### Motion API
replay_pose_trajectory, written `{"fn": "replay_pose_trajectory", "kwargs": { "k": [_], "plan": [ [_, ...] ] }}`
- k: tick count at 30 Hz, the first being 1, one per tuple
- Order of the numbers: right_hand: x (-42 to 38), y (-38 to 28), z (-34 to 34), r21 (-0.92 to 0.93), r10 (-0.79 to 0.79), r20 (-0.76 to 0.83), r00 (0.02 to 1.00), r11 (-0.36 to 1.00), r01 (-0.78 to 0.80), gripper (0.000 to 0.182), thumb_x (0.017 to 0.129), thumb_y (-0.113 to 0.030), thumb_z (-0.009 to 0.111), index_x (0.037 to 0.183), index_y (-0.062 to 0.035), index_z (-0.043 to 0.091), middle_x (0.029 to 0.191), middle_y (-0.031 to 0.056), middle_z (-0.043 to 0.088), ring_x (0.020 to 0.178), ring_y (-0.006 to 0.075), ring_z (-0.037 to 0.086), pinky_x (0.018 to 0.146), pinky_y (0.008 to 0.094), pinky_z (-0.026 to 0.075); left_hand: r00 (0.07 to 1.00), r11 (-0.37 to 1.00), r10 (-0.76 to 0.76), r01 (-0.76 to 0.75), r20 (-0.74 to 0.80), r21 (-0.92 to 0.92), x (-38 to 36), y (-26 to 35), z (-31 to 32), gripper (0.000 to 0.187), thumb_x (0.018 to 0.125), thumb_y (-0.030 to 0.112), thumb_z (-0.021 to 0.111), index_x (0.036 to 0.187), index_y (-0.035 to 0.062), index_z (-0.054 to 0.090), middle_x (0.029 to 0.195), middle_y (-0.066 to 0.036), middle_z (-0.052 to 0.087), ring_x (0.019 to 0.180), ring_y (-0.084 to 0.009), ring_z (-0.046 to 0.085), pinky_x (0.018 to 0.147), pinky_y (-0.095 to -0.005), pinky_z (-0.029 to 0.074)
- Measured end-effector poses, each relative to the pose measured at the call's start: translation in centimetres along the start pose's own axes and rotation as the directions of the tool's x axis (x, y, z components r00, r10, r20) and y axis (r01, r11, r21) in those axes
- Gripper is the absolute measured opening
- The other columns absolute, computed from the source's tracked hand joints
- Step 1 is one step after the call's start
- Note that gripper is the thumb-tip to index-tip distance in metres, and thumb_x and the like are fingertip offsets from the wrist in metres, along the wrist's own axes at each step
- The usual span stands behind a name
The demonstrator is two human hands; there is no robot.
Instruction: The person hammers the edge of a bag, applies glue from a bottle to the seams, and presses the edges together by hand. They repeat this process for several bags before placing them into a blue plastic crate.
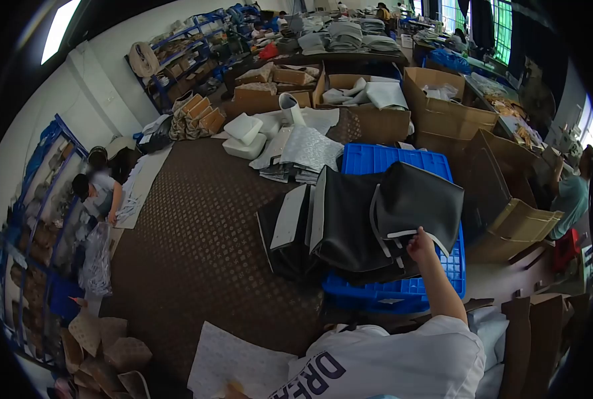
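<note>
1. Right hand point(421, 246): fingers were closed in a pinch on the near edge of the top black leather-like panel point(421, 199), next to a white edging strip point(403, 234). Arm was stretched out over the near side of the blue plastic crate point(368, 159).
2. Top panel was laid over the crate's right part, partly covering other black leather-like pieces point(346, 206).
3. Those pieces were piled on the crate and overhung its left side, towards the brown patterned table point(210, 219).
4. Left hand point(235, 389): blurred and cut off by the lower frame edge, near-left of the crate, by a white sheet point(233, 356). Opening and hold could not be told.
5. Silvery sheets point(310, 149) were stacked just beyond the crate's far left corner; white foam-like blocks point(244, 130) were set farther left.
6. Open cardboard boxes point(446, 110) were placed beyond the crate; a large carton point(503, 199) was stood just to its right.
7. A person in a teal top point(571, 199) was seen right of the crate, past that carton.
8. Another person point(101, 189) was seen well left of the crate, across the table, near a clear plastic bag point(97, 259).
9. Grey sheet stacks point(350, 36) were piled well beyond the crate.
</note>
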State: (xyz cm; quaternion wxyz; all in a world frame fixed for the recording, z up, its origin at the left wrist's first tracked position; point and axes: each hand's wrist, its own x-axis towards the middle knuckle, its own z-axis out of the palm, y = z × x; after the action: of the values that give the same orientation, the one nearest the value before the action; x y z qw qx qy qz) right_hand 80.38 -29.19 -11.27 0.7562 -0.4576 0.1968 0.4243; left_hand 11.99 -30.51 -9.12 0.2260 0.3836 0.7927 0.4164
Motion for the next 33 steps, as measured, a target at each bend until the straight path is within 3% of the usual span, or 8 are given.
{"fn": "replay_pose_trajectory", "kwargs": {
  "k": [7, 9, 14, 21, 23, 26, 29, 33],
  "plan": [
    [-15.5, -4.6, 14.3, 0.132, -0.583, 0.339, 0.739, 0.807, 0.576, 0.025, 0.089, -0.029, 0.062, 0.075, -0.0101, 0.053, 0.066, 0.0013, 0.057, 0.069, 0.0147, 0.061, 0.061, 0.0249, 0.044, 1.0, 1.0, 0.002, -0.002, -0.006, -0.002, 0.1, 0.4, 0.1, 0.045, 0.092, 0.014, 0.055, 0.132, 0.0022, 0.041, 0.128, -0.013, 0.046, 0.118, -0.0264, 0.044, 0.099, -0.0392, 0.036],
    [-21.6, -3.1, 19.0, 0.226, -0.505, 0.472, 0.723, 0.862, 0.455, 0.027, 0.09, -0.027, 0.059, 0.07, -0.0098, 0.052, 0.062, 0.0018, 0.053, 0.067, 0.0182, 0.058, 0.063, 0.0284, 0.043, 1.0, 1.0, 0.005, -0.005, -0.015, -0.006, -0.2, 0.3, -0.2, 0.044, 0.092, 0.015, 0.055, 0.132, 0.0022, 0.041, 0.128, -0.013, 0.046, 0.118, -0.0262, 0.045, 0.099, -0.0389, 0.036],
    [-31.7, 7.4, 23.4, -0.047, 0.0, 0.995, 0.103, 0.892, 0.45, 0.048, 0.101, -0.037, 0.032, 0.081, -0.0019, 0.058, 0.089, 0.0124, 0.066, 0.089, 0.0186, 0.061, 0.087, 0.0319, 0.045, 0.998, 0.999, -0.015, 0.012, -0.067, -0.04, -1.9, -0.7, -2.2, 0.044, 0.092, 0.015, 0.055, 0.131, 0.0021, 0.042, 0.127, -0.013, 0.047, 0.117, -0.0255, 0.045, 0.098, -0.0383, 0.036],
    [-37.0, 27.8, 21.0, -0.523, 0.524, 0.852, 0.024, 0.852, -0.01, 0.033, 0.1, -0.028, 0.042, 0.108, 0.0, 0.056, 0.108, 0.0089, 0.063, 0.104, 0.0146, 0.057, 0.093, 0.0279, 0.044, 0.974, 0.984, -0.1, 0.067, -0.204, -0.163, -6.6, -3.7, -9.2, 0.042, 0.092, 0.016, 0.054, 0.131, 0.002, 0.043, 0.126, -0.012, 0.048, 0.115, -0.0245, 0.046, 0.097, -0.0373, 0.037],
    [-37.2, 34.3, 16.1, -0.759, 0.763, 0.627, 0.16, 0.644, -0.096, 0.05, 0.097, -0.039, 0.047, 0.133, -0.0048, 0.04, 0.13, 0.009, 0.05, 0.12, 0.0183, 0.047, 0.1, 0.0324, 0.04, 0.968, 0.973, -0.131, 0.084, -0.214, -0.217, -8.3, -3.9, -10.6, 0.042, 0.092, 0.016, 0.054, 0.13, 0.002, 0.043, 0.125, -0.012, 0.048, 0.115, -0.0242, 0.046, 0.097, -0.0371, 0.037],
    [-36.6, 35.4, 10.6, -0.98, 0.995, -0.033, -0.099, -0.052, -0.191, 0.064, 0.093, -0.045, 0.051, 0.143, -0.0113, 0.028, 0.139, 0.007, 0.039, 0.126, 0.0206, 0.041, 0.101, 0.0362, 0.039, 0.975, 0.941, -0.174, 0.123, -0.138, -0.314, -10.3, -3.8, -9.2, 0.041, 0.093, 0.016, 0.054, 0.13, 0.0019, 0.044, 0.125, -0.012, 0.049, 0.114, -0.0238, 0.047, 0.097, -0.0367, 0.037],
    [-35.3, 34.3, 10.4, -0.984, 0.93, 0.084, -0.357, 0.022, -0.174, 0.07, 0.091, -0.048, 0.054, 0.145, -0.015, 0.024, 0.141, 0.0074, 0.035, 0.126, 0.0225, 0.041, 0.1, 0.0393, 0.041, 0.983, 0.897, -0.178, 0.177, 0.036, -0.405, -10.7, -3.1, -4.3, 0.041, 0.093, 0.016, 0.054, 0.13, 0.0019, 0.044, 0.124, -0.012, 0.049, 0.114, -0.0233, 0.047, 0.096, -0.0363, 0.037],
    [-30.6, 30.7, 13.4, -0.991, 0.97, 0.125, -0.211, 0.112, -0.07, 0.069, 0.09, -0.05, 0.053, 0.143, -0.0135, 0.029, 0.136, 0.0086, 0.043, 0.124, 0.0241, 0.045, 0.098, 0.0416, 0.044, 0.977, 0.842, -0.137, 0.2, 0.161, -0.502, -7.2, -1.6, 0.8, 0.04, 0.093, 0.017, 0.053, 0.129, 0.0018, 0.045, 0.123, -0.011, 0.05, 0.113, -0.0228, 0.048, 0.096, -0.0358, 0.037]
  ]
}}
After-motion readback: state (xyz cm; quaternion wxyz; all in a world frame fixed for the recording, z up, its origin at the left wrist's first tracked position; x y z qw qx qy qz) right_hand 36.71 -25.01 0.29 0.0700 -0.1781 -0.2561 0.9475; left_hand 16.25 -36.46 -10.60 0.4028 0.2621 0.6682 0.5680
